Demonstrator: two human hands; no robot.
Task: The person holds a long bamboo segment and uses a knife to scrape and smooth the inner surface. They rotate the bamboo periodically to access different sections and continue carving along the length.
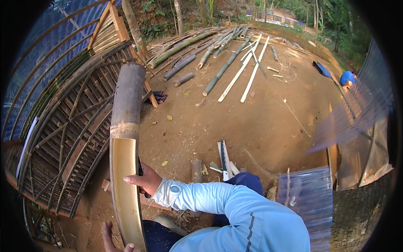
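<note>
A thick bamboo pole (pixel 126 98) stands tilted in front of me, its upper part a whole grey-brown tube. Below a node its near side is cut away, baring a pale hollow inside (pixel 125 180). My right hand (pixel 147 180) is closed beside the cut part, its thumb lying across the bamboo's edge. A black handle shows at both sides of that fist; the rest of the tool is hidden behind the bamboo. My left hand (pixel 112 241), partly cut off by the lower edge, grips around the pole's lower end.
A saw (pixel 225 157) with a pale handle lies on the ground ahead, near bamboo offcuts. Farther off are several bamboo poles (pixel 228 69) and split pale strips (pixel 256 69). A slatted bamboo structure (pixel 71 138) stands left. Clear corrugated sheets (pixel 310 197) are at right; a person in blue (pixel 347 78) is beyond.
</note>
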